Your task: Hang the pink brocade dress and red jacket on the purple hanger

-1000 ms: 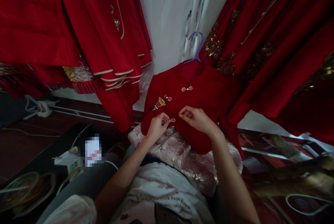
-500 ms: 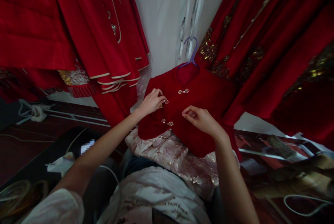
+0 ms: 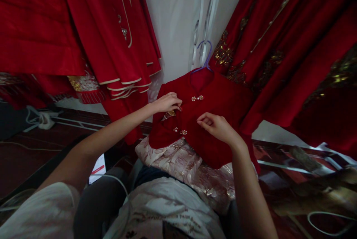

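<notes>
A red jacket (image 3: 192, 120) hangs from a purple hanger (image 3: 206, 58), its lower part over shiny pink-and-gold fabric (image 3: 184, 157) on my lap. Its front carries beaded flower clasps, one pair (image 3: 197, 98) below the neckline and another (image 3: 180, 131) near the hem. My left hand (image 3: 169, 102) is closed at the middle flower clasp (image 3: 180, 109), fingertips pinching at it and partly covering it. Just below these fingers sits a gold fringed ornament (image 3: 169, 114). Over the jacket's other side is my right hand (image 3: 214, 124), thumb and fingers pinched together; anything between them is too small to see.
Red garments with pale trim (image 3: 122, 60) hang at the left. More red cloth with gold sequins (image 3: 267, 60) hangs at the right. A white sheet of paper (image 3: 98, 169) lies by my left forearm. Beyond, a white cable (image 3: 329, 220) loops at the lower right.
My left hand has shifted slightly right and up onto the middle clasp, exposing more of the gold ornament. Its forearm has swung outward, uncovering the paper. My right hand has barely moved.
</notes>
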{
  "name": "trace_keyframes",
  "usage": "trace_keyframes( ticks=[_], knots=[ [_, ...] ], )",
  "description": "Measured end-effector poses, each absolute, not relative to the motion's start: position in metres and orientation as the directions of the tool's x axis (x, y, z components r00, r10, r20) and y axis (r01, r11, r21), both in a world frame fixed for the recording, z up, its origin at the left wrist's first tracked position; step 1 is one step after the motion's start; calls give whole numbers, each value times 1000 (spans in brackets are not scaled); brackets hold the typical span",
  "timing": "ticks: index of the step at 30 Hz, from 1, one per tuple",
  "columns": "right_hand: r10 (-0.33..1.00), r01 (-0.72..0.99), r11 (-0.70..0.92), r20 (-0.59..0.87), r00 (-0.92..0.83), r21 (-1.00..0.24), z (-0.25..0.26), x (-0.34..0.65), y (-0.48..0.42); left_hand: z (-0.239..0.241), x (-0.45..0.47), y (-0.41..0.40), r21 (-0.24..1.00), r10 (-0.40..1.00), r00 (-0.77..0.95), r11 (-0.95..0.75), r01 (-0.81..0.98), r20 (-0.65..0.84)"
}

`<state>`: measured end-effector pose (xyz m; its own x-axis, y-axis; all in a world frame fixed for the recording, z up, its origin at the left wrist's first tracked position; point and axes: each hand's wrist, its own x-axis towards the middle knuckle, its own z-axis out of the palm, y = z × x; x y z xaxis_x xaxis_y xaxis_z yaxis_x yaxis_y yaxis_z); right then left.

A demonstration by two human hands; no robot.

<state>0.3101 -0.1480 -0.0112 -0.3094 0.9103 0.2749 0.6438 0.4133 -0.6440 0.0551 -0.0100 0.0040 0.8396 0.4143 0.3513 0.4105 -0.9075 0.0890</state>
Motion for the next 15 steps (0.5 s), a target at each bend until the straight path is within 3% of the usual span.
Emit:
trace_keyframes(
  ticks=[5,15],
  knots=[
    [908,625,417,277,-314,-659,-11,310,-148,14,82,-18,-71,413,778,-863,501,473],
    [920,649,392,259,-295,-652,-11,318,-150,12,138,-16,-15,424,678,-842,540,600]
  ],
)
